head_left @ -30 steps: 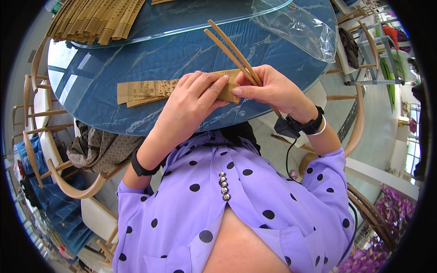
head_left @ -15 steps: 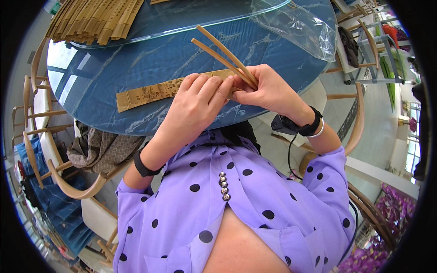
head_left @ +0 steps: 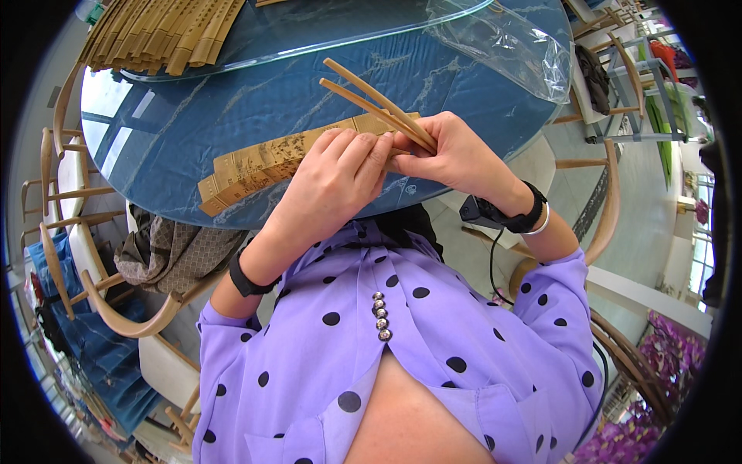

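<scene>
My right hand (head_left: 456, 158) pinches the chopsticks (head_left: 375, 104) closed; my left hand (head_left: 336, 182) clasps the paper sleeves (head_left: 263, 162) at mid-frame. I'd keep the tips together and aligned.

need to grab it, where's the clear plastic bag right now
In the head view, the clear plastic bag lies at the blue table's far right edge, beyond the right hand.

The lower ends of the two thin wooden chopsticks (head_left: 376, 107) are hidden inside the right hand (head_left: 456, 158). The left hand (head_left: 336, 182) covers part of the flat tan paper sleeves (head_left: 263, 162).
</scene>
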Tool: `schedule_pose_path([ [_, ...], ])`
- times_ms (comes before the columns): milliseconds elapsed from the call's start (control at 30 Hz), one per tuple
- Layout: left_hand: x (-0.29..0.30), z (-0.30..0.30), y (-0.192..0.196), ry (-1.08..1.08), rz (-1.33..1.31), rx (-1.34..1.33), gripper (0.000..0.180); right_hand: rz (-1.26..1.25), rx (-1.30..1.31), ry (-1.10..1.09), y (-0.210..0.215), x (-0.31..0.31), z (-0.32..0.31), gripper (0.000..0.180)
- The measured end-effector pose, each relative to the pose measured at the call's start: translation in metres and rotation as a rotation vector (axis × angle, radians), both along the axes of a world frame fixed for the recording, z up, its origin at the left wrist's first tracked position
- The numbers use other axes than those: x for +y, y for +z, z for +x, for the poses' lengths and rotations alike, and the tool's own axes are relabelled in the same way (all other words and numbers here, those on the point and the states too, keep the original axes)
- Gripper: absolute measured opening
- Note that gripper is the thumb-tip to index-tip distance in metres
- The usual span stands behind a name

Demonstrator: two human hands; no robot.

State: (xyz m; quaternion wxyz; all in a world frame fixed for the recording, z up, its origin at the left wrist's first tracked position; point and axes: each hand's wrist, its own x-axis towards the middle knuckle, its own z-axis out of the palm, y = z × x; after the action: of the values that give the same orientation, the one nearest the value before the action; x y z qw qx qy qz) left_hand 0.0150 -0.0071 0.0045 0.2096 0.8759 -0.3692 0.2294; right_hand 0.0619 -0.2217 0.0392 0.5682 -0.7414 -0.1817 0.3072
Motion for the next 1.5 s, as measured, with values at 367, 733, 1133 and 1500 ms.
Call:
schedule_pose_path([
  [367,0.013,0.004,0.006,0.005,-0.071,0.023,0.048,-0.164,-0.520,-0.122,0.020,-0.032,-0.009,0.031],
  [733,0.014,0.006,0.006,0.037,-0.136,0.076,0.048,-0.648,-1.504,-0.119,0.039,-0.051,-0.037,0.030],
  [1133,0.017,0.008,0.005,0.025,-0.156,0.108,0.048,-0.637,-1.223,-0.095,0.038,-0.043,-0.038,0.033],
  [1500,0.019,-0.029,0.010,0.252,-0.773,0.254,0.032,-0.582,-1.150,-0.204,0.016,-0.032,-0.034,0.031],
])
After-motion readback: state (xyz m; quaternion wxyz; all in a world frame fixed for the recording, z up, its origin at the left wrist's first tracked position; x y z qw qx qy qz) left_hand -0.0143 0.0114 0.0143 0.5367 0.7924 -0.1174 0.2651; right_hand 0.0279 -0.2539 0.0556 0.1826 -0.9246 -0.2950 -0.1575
